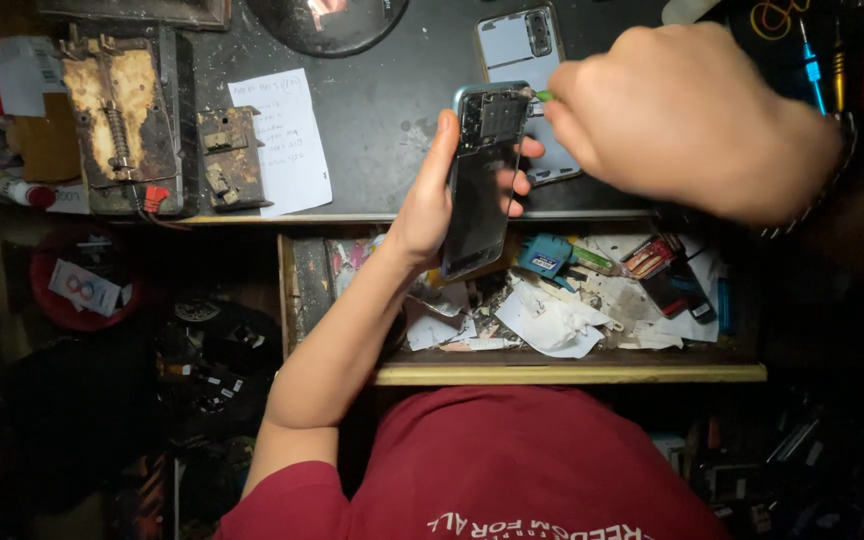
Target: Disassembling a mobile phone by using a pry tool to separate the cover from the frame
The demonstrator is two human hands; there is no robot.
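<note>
My left hand [430,200] grips an opened smartphone [482,180] with its back cover off, held upright over the desk edge so its inner boards show. My right hand [687,120] is closed around a thin tool with a green tip [544,96]. That tip touches the phone's top right corner. The phone's light blue back cover [524,60] lies flat on the dark desk just behind the phone, partly hidden by my right hand.
A white handwritten note [282,140] and two rusty metal jigs [122,115] sit on the desk at left. An open drawer [572,372] below holds several papers, cards and small parts. Screwdrivers [814,65] stand at the far right. A red shirt fills the bottom.
</note>
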